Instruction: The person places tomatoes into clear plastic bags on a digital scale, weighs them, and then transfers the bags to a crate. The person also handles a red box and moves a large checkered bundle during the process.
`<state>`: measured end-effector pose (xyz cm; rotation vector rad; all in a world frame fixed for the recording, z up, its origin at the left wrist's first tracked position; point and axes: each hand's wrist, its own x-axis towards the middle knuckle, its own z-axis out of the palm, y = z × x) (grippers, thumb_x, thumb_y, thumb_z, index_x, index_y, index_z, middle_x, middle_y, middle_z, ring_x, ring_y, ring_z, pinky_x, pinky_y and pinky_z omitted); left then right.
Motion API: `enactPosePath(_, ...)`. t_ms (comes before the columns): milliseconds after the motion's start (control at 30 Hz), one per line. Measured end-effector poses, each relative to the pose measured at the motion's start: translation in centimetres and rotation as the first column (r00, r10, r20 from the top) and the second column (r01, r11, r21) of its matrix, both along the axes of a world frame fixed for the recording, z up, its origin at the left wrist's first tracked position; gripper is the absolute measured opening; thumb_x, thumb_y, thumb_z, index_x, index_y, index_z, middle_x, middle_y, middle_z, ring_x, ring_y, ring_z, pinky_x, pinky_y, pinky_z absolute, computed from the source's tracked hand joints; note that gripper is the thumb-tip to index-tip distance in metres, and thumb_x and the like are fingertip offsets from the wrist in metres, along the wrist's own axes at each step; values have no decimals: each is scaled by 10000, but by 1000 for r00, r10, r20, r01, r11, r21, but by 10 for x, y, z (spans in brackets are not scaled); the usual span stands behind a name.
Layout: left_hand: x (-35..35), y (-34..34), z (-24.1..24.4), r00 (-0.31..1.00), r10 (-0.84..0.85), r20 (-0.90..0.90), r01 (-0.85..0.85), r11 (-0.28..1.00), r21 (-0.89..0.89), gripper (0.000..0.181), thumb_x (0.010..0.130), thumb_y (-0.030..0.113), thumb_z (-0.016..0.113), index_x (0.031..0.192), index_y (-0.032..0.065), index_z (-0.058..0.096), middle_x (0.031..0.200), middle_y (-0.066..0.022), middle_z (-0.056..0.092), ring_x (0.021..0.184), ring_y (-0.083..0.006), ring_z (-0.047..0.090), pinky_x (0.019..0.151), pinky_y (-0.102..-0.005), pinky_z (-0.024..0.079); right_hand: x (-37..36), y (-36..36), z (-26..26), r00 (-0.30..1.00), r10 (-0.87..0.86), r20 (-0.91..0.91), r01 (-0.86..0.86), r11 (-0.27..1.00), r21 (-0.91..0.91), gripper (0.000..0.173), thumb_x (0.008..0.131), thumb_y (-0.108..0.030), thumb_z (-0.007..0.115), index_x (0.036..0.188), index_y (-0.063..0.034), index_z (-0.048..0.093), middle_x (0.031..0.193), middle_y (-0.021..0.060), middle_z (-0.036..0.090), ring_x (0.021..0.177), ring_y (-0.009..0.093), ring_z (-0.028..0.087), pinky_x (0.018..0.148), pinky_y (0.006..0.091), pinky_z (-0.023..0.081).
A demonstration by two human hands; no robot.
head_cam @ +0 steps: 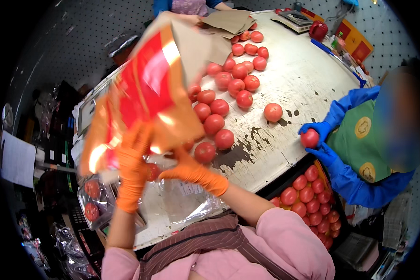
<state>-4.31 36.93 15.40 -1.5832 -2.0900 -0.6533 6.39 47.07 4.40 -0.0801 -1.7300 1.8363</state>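
Note:
My left hand [133, 166], in an orange glove, holds the lower part of a glossy gold-and-red printed cardboard piece [145, 82]. The cardboard is tilted above the table and blurred, and its grey inner side [192, 45] shows towards the top. My right hand [192, 171], also gloved in orange, is just below the cardboard's lower edge with thumb and fingers apart. A tomato [153, 172] lies between my two hands. Clear plastic packaging [182, 197] with a printed label lies under my right hand. Loose tomatoes [214, 125] spread along the table beside the cardboard.
A co-worker in blue gloves [318, 131] holds a tomato [309, 138] at the right. Beneath them stands a crate of tomatoes [313, 203]. Another person [189, 7] is across the worn white table [294, 70], by stacked cardboard [227, 22]. A clear tomato pack [94, 201] sits left.

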Motion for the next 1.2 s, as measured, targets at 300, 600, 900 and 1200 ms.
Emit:
enactPosePath(300,69,-1,-132,987,151,57,-112,893,-436,735,736,81,653,1432,97,417,1338,-220,516,1239,-387,473,1026,-411,396,6,-23,-69,902,-4,432,289,749,-596,406,957,-392,589,949,13,626,819,93,613,720,113,544,595,340,457)
enactPosePath(600,-61,-40,-91,643,312,699,-394,918,-48,421,820,-25,633,1238,-26,581,1072,-165,671,941,-293,636,865,-343,492,-51,10,9,998,67,-21,-65,996,67,515,942,-223,624,1385,-12,467,1256,169,610,1152,263,594,973,315,452)
enactPosePath(900,-111,-54,-5,617,255,744,-750,478,457,388,907,78,665,1249,-71,560,1197,-119,619,980,-179,594,870,-292,494,-201,179,-60,822,-560,104,500,798,337,580,786,-142,709,1307,-5,492,1199,204,549,1045,353,562,866,405,484)
enactPosePath(1200,-112,7,-46,686,167,708,-661,549,511,299,891,90,691,1123,-87,623,1028,-103,664,857,-144,567,798,-297,504,-229,395,-99,585,-780,222,709,625,326,340,842,-275,657,1071,-26,624,1005,218,661,878,341,644,730,457,514)
